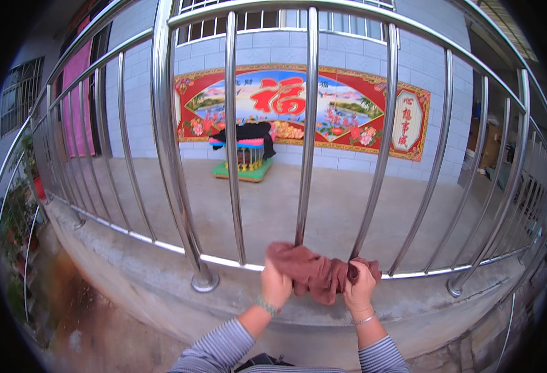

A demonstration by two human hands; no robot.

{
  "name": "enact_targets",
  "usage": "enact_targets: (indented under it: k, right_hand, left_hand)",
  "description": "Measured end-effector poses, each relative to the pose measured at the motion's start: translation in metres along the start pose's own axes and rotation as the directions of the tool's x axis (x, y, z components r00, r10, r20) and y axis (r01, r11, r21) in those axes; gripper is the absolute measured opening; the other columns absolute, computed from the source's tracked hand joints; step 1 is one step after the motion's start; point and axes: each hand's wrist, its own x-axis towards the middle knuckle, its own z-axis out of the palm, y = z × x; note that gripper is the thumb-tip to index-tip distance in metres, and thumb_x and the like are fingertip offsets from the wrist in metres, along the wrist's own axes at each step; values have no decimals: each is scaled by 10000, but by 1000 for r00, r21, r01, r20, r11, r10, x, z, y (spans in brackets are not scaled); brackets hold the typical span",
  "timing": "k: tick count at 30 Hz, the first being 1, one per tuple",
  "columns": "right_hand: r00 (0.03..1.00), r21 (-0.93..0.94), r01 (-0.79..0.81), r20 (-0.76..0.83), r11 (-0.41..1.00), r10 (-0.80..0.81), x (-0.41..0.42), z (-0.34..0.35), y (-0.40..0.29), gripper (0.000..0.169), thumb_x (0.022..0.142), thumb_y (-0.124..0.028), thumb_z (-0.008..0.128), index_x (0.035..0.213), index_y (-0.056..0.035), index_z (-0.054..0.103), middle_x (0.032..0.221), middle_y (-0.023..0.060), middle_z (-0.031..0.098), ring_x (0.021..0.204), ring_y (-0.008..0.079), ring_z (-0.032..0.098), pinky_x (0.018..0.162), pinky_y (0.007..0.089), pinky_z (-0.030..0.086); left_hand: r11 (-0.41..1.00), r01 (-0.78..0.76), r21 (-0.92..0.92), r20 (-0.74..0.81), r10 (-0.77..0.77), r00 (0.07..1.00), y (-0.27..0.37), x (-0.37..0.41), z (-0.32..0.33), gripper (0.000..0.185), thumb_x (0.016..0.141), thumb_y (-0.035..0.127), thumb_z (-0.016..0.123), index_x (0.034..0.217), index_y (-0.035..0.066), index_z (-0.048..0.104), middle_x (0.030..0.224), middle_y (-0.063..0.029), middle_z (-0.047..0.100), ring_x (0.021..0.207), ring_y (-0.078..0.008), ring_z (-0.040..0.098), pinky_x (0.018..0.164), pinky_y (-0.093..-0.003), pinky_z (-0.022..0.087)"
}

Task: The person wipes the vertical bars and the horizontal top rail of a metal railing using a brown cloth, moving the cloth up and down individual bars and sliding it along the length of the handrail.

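Observation:
A reddish-brown cloth (317,275) is draped over the bottom rail (217,260) of a stainless steel railing and bunched between both my hands. My left hand (276,282) grips the cloth's left end, close to the foot of an upright bar (307,140). The right end is in my right hand (360,285), near the foot of another upright bar (379,177). The cloth hides the stretch of rail under it.
A thick railing post (173,154) with a round base stands left of my hands on the concrete ledge (250,293). Beyond the bars are a stacked plastic stand (247,168) with black fabric (245,133) and a tiled wall mural (278,102). Potted plants (19,219) line the left.

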Motion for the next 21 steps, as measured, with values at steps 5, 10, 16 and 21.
enact_targets:
  k: [5,10,16,21]
  right_hand:
    - [995,100,84,-64,991,-78,103,6,-56,321,749,-55,713,1048,-44,598,886,150,655,781,342,651,694,392,520]
    - [950,100,282,-170,954,-263,284,20,-109,431,880,-322,674,1163,-34,523,964,178,673,876,394,657,723,446,523]
    - [983,381,121,-176,916,-57,450,65,-158,337,881,-290,680,1084,-28,619,1004,134,680,893,273,651,761,381,528]
    - [1000,833,-22,9,552,26,455,82,-150,320,866,-261,709,1077,-29,647,1027,83,690,931,204,651,814,344,508]
  left_hand:
    - [909,-274,-315,-239,203,949,40,64,-57,510,890,198,651,1288,-1,402,1274,-139,530,1152,-238,556,1016,-386,442]
    - [720,-693,28,-448,629,636,91,240,-121,479,951,276,618,1288,-30,468,1227,-147,586,1119,-230,592,945,-348,470]
    - [725,-61,-686,122,198,973,192,399,-125,326,905,202,632,1158,-4,627,1085,-101,678,959,-202,649,815,-326,524]
    - [780,-366,-507,-116,359,926,190,415,-100,296,924,150,632,1187,15,641,1092,-102,681,988,-197,640,844,-320,523]
